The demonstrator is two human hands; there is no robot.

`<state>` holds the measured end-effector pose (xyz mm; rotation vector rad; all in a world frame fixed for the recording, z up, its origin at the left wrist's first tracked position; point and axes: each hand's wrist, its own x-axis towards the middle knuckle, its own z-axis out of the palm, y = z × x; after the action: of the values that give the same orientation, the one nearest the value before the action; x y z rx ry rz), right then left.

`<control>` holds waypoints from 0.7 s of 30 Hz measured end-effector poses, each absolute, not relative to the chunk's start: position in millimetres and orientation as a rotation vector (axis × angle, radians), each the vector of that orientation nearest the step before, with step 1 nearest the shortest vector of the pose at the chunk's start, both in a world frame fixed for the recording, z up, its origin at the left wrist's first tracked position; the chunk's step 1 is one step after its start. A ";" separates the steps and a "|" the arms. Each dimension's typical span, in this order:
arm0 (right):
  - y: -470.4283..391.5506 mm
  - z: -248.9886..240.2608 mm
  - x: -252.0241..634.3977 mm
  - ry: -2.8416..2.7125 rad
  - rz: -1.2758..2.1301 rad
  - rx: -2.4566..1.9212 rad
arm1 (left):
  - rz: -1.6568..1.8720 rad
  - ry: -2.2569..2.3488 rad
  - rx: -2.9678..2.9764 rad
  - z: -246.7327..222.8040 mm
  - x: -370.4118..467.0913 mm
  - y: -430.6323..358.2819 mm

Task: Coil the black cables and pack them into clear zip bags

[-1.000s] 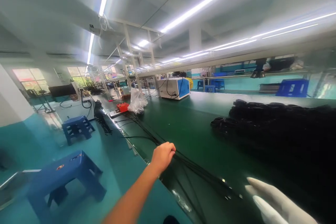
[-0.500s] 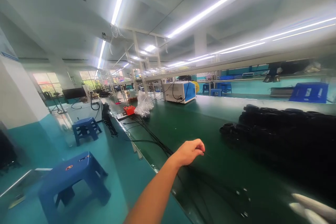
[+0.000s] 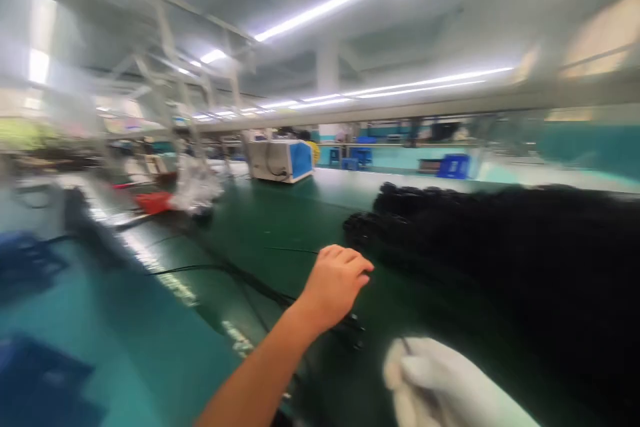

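Note:
My left hand (image 3: 337,283), bare, is closed above the green work table (image 3: 260,227). A thin black cable (image 3: 290,250) runs to its far side, and a dark tip shows at the fingertips. Beneath the wrist lies a loose bundle of black cables (image 3: 250,280), with small shiny ends (image 3: 356,333) just right of it. My right hand (image 3: 435,373), in a white glove, has come in at the lower right with fingers curled. Between its thumb and fingers shows a thin dark strand, apparently a cable; blur hides its details.
A big heap of coiled black cables (image 3: 475,247) covers the table's right side. Farther back stand a white and blue machine box (image 3: 280,160), a clear plastic bag (image 3: 195,183) and a red box (image 3: 154,201). Blue stools (image 3: 40,373) stand left of the table edge.
The view has swung to the right. My gloved right hand has moved from the lower right corner further into view, closer to my left hand.

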<state>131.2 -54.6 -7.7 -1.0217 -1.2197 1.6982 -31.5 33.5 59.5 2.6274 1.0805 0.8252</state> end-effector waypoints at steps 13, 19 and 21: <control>-40.5 -15.4 140.7 -0.844 2.355 -0.317 | 0.390 0.603 2.568 61.6 3.7 23.9; -45.1 12.2 180.0 -0.759 1.900 -0.137 | 0.523 1.043 2.602 23.8 -0.3 36.3; -40.8 21.2 196.0 -0.621 1.743 -0.137 | 0.520 1.191 2.667 7.9 -8.6 35.8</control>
<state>196.0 -40.8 21.2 -0.1371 -0.6214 1.7431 -8.6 35.8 7.9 2.6673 1.1906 0.5198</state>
